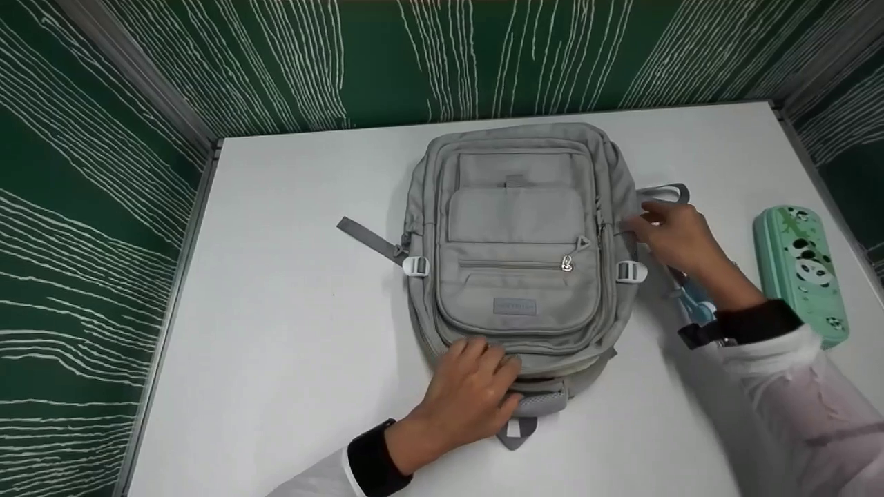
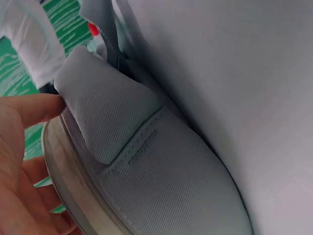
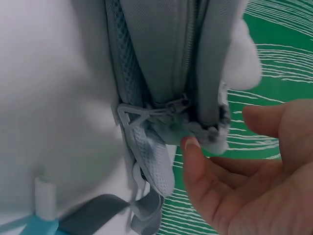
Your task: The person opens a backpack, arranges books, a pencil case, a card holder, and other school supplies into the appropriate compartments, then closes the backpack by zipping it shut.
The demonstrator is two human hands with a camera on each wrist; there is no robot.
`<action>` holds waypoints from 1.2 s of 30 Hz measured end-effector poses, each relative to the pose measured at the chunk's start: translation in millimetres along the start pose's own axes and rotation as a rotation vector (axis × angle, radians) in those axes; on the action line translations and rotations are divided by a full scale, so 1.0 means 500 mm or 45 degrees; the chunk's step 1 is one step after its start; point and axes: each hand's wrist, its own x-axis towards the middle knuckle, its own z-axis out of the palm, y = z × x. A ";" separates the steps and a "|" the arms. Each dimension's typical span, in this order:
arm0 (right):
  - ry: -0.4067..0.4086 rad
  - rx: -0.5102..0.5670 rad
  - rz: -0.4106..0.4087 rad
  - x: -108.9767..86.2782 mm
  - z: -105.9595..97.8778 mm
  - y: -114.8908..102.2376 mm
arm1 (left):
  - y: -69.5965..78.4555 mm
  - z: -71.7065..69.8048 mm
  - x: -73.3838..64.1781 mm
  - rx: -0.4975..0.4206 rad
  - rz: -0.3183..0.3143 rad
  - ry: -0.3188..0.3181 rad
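Observation:
A grey backpack (image 1: 514, 228) lies on the white table with its front pockets facing up. At its near end my left hand (image 1: 473, 390) grips the edge of the bag. In the left wrist view the thumb (image 2: 41, 106) lies on one side of that edge and the fingers are on the other. My right hand (image 1: 673, 235) is at the bag's right side. The right wrist view has one fingertip (image 3: 190, 144) by the side seam, apparently touching it, and another digit held apart. A triangular zipper pull (image 3: 134, 115) hangs close to that fingertip.
To the right lies a green panda pencil case (image 1: 801, 276). A blue item (image 1: 697, 304), partly hidden by my right wrist, lies between it and the bag. A loose strap (image 1: 369, 238) sticks out on the left. Green panels (image 1: 380, 62) with white lines border the table (image 1: 290, 331).

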 end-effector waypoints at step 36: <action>0.120 -0.268 -0.673 -0.155 0.102 0.030 | -0.186 -0.058 -0.081 -0.105 -0.396 -0.165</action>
